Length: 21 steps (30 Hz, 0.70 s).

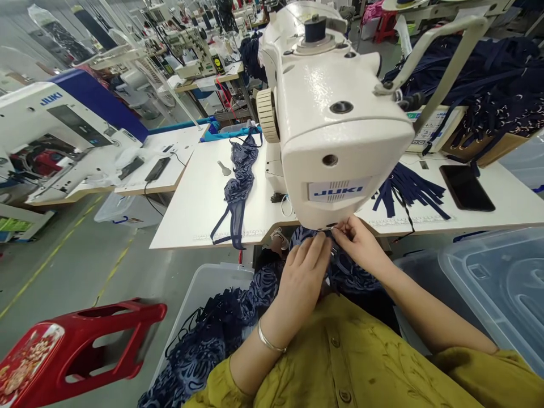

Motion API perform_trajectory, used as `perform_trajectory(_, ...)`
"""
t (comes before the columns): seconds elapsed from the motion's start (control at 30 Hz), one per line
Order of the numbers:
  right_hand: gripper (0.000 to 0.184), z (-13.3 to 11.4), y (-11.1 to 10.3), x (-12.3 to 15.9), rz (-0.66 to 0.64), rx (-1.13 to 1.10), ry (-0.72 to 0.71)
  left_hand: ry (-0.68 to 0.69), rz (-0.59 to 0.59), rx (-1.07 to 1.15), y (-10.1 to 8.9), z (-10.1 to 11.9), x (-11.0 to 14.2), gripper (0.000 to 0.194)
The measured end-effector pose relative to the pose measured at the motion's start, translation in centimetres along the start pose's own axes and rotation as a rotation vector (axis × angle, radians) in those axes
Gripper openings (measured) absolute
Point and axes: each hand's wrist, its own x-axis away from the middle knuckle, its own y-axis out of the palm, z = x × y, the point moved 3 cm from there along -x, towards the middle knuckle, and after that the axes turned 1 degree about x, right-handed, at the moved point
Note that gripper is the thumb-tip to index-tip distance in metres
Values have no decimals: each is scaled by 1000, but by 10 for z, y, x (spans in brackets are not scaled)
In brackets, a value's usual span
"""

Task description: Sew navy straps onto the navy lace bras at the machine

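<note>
A white JUKI sewing machine (340,141) stands right in front of me. Both hands are close under its head, at the table's front edge. My left hand (304,272), with a bangle at the wrist, has its fingers closed together on a navy lace bra (348,269). Thumb and fingers of my right hand (359,243) pinch the edge of the same bra, just beside the left fingertips. The needle area is hidden by the machine head. Another navy lace bra (240,181) lies on the table left of the machine.
A clear bin (212,272) at lower left holds more navy lace pieces (212,334). Navy straps (410,190) and a black phone (467,187) lie on the right of the table. A red stool (97,340) stands on the floor at left. A clear lidded box (501,283) sits at right.
</note>
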Motion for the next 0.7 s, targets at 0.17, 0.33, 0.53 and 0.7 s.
perform_trajectory(0.17,10,0,0,-1,28,9,-9,12,-5,-64,6,7,1,49)
perform_trajectory(0.33,8,-3,-2,-6,56,71,-49,-40,14,-108,4,12,-3,47)
perform_trajectory(0.53,7,-5,-2,-7,55,121,-65,-39,-5,-55,4,6,-4,46)
perform_trajectory(0.7,10,-7,-3,-6,51,129,-40,-14,-19,-28,4,3,-4,45)
